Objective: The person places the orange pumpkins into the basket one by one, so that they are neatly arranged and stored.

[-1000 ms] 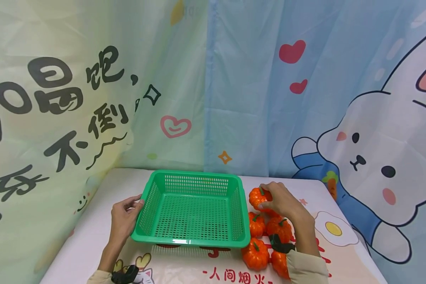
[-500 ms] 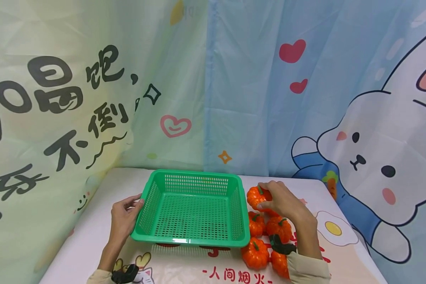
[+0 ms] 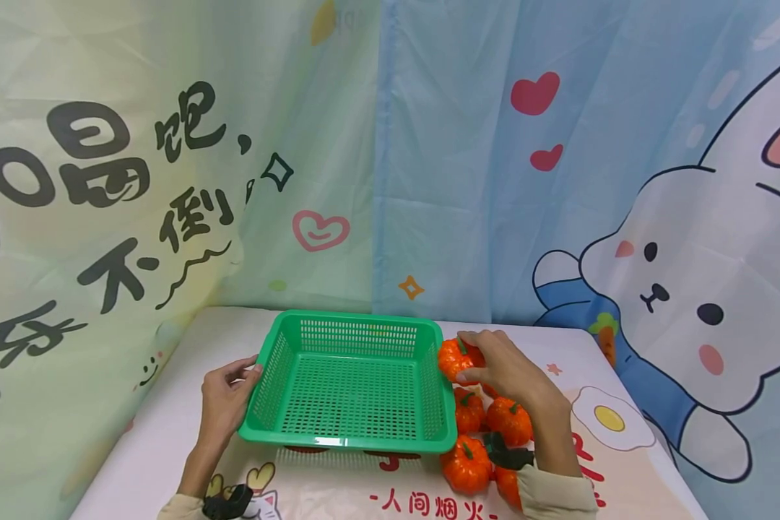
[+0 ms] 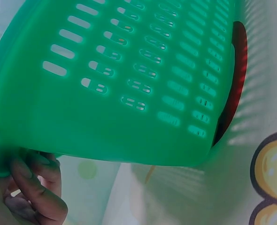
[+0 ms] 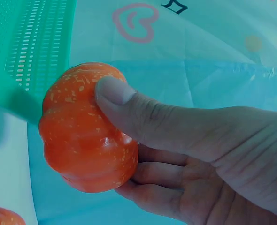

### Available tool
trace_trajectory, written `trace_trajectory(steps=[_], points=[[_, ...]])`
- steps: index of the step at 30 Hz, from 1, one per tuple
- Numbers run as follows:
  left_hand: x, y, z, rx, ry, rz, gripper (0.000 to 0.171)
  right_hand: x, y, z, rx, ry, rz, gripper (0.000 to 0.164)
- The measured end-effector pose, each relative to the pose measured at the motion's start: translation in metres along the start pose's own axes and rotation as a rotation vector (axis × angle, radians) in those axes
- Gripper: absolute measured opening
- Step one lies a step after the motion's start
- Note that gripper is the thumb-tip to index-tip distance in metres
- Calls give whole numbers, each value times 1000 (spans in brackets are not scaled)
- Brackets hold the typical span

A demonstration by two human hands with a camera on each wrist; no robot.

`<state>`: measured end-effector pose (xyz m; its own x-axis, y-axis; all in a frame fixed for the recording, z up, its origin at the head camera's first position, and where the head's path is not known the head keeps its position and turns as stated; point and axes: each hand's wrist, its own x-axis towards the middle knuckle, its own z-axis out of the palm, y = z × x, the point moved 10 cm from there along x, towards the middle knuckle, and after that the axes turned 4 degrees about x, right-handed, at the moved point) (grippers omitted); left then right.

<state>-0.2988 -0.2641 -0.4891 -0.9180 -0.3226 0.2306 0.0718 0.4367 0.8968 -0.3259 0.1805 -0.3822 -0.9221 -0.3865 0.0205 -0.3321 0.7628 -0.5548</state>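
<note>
In the head view a green plastic basket [image 3: 351, 442] with slotted walls stands on the table, its inside bare. My left hand [image 3: 226, 396] grips its left rim; the left wrist view shows curled fingers [image 4: 44, 201] under the rim's corner. My right hand [image 3: 508, 368] holds a small orange pumpkin [image 3: 456, 359] right at the basket's right rim. Up close in the right wrist view, the thumb [image 5: 117, 96] lies across the pumpkin's speckled side and the other fingers are behind it.
Several more orange pumpkins [image 3: 468, 466] sit along the basket's right side, partly under my right forearm. A printed cloth [image 3: 429, 502] covers the table. Curtains with a cartoon rabbit [image 3: 682, 289] and lettering hang behind and at the sides.
My right hand has moved left with the pumpkin, bringing it up to the basket's right rim. My left hand and the basket have stayed in place.
</note>
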Motion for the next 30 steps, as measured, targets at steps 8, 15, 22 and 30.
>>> trace_trajectory(steps=[8, 15, 22, 30], points=[[-2, 0, 4, 14, -11, 7, 34, 4, -12, 9, 29, -20, -29, 66], [-4, -5, 0, 50, 2, 7, 33, 3, -23, 23, 35, -36, -47, 65], [-2, -1, -1, 18, 12, 20, 33, 6, -33, 28, 47, -29, -52, 68], [1, 1, 0, 13, 13, 24, 33, 13, -45, 39, 69, -50, -83, 71]])
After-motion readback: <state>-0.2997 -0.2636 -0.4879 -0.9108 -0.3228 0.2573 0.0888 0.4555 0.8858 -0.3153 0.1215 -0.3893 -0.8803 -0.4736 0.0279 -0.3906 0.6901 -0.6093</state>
